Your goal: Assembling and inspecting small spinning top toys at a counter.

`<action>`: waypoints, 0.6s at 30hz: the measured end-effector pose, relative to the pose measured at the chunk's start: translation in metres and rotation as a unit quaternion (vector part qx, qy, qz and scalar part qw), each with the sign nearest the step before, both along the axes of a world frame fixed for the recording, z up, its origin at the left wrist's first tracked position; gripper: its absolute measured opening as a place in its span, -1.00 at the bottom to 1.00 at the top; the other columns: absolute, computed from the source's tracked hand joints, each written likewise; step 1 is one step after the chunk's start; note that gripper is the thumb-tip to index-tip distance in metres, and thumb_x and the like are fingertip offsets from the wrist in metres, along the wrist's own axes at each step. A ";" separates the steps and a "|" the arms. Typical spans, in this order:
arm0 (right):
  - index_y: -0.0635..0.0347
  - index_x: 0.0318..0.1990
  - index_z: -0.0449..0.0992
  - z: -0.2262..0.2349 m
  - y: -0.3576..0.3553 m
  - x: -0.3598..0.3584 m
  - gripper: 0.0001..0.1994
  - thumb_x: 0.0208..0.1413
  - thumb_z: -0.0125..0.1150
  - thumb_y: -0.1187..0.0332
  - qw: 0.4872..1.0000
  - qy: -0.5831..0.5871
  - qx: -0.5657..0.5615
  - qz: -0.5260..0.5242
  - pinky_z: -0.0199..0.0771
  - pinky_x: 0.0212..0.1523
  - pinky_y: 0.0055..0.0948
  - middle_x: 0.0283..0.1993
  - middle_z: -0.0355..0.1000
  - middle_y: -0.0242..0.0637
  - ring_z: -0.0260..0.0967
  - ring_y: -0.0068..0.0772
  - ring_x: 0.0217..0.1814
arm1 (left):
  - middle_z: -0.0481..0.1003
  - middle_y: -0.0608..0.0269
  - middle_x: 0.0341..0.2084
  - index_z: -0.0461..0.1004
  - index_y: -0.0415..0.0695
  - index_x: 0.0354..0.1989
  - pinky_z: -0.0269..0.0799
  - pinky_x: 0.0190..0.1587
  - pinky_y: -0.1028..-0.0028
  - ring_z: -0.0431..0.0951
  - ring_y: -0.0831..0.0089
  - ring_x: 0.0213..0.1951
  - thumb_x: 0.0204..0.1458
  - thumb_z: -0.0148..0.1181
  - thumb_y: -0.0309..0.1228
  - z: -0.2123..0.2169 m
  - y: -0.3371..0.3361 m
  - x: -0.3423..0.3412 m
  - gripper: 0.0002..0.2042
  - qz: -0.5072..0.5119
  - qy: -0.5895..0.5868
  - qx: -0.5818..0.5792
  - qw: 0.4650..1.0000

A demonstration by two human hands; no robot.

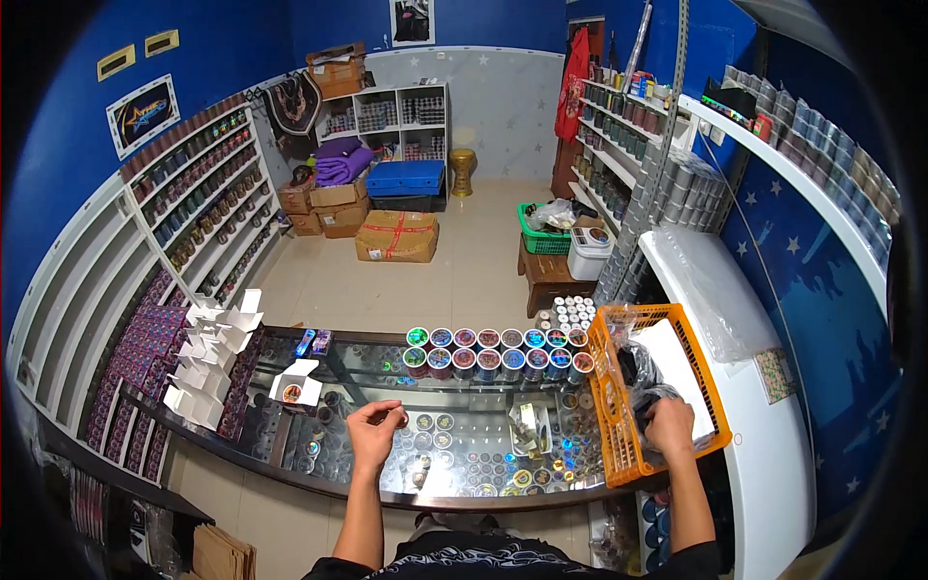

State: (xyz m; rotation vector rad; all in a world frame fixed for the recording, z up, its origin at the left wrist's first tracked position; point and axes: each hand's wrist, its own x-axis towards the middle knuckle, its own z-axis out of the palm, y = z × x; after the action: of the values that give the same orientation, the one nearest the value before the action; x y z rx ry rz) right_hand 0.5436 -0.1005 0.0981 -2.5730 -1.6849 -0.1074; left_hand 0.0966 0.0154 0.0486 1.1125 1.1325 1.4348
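My left hand (375, 432) hovers above the glass counter (372, 478), its fingers curled together against the thumb. Whatever may be between those fingertips is too small to make out. My right hand (670, 425) reaches into an orange plastic basket (698, 340) at the counter's right end. Its fingers close on a crumpled clear plastic bag (642, 394) with dark contents, partly hidden by the hand. White sheet material (677, 362) lies beside the bag. Left of my left hand, an opened white box (293, 379) with a round, colourful spool label stands on the counter.
Two rows of line spools (488, 360) stand along the counter's far edge. A small tray of packets (529, 430) sits in the middle. Open white boxes (205, 362) are stacked at left. A white curved surface (773, 464) borders the basket; stocked shelves (208, 184) line the wall.
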 end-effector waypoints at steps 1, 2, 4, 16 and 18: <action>0.16 -0.50 0.62 0.001 0.003 0.001 -0.88 -0.26 0.17 0.48 1.000 0.002 0.002 0.004 0.38 -0.12 -0.20 -0.44 0.49 0.00 0.46 -0.04 -0.27 | 0.54 0.20 -0.54 0.53 -0.37 -0.38 0.46 -0.42 0.59 0.53 0.55 -0.52 -0.08 0.19 -0.64 0.000 -0.003 0.003 -0.92 0.002 0.000 -0.006 1.000; 0.19 -0.51 0.61 0.005 0.008 -0.001 -0.89 -0.24 0.17 0.47 0.999 -0.012 -0.043 0.014 0.43 -0.19 -0.19 -0.43 0.50 0.01 0.47 -0.02 -0.30 | 0.54 0.20 -0.54 0.53 -0.37 -0.38 0.46 -0.42 0.59 0.53 0.55 -0.52 -0.08 0.19 -0.64 -0.001 -0.005 0.006 -0.92 0.005 0.002 -0.004 1.000; 0.24 -0.53 0.58 0.004 0.013 0.002 -0.89 -0.21 0.15 0.44 0.992 -0.047 -0.106 0.052 0.50 -0.33 -0.17 -0.42 0.50 0.00 0.50 -0.01 -0.34 | 0.53 0.20 -0.55 0.53 -0.36 -0.38 0.45 -0.43 0.60 0.52 0.55 -0.52 -0.08 0.20 -0.64 -0.004 -0.006 0.011 -0.92 -0.004 -0.005 0.013 1.000; 0.21 -0.53 0.58 -0.006 0.011 -0.007 -0.89 -0.19 0.17 0.39 0.988 -0.079 -0.112 0.065 0.50 -0.30 -0.19 -0.43 0.50 -0.02 0.51 -0.05 -0.35 | 0.54 0.21 -0.52 0.53 -0.35 -0.37 0.47 -0.39 0.59 0.53 0.55 -0.49 -0.08 0.21 -0.62 -0.006 -0.012 -0.001 -0.91 0.002 -0.019 0.011 1.000; 0.21 -0.53 0.58 -0.005 0.011 -0.009 -0.85 -0.27 0.26 0.32 0.993 -0.056 -0.093 0.036 0.50 -0.28 -0.16 -0.44 0.50 -0.03 0.49 -0.03 -0.35 | 0.54 0.20 -0.52 0.53 -0.35 -0.37 0.47 -0.39 0.59 0.54 0.55 -0.49 -0.08 0.21 -0.62 -0.004 -0.011 -0.007 -0.91 0.003 -0.017 0.012 1.000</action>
State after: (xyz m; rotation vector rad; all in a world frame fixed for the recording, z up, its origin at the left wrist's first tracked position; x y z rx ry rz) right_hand 0.5345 -0.0891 0.0934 -2.6792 -1.9115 -0.0953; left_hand 0.0893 0.0042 0.0441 1.0985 1.0982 1.4705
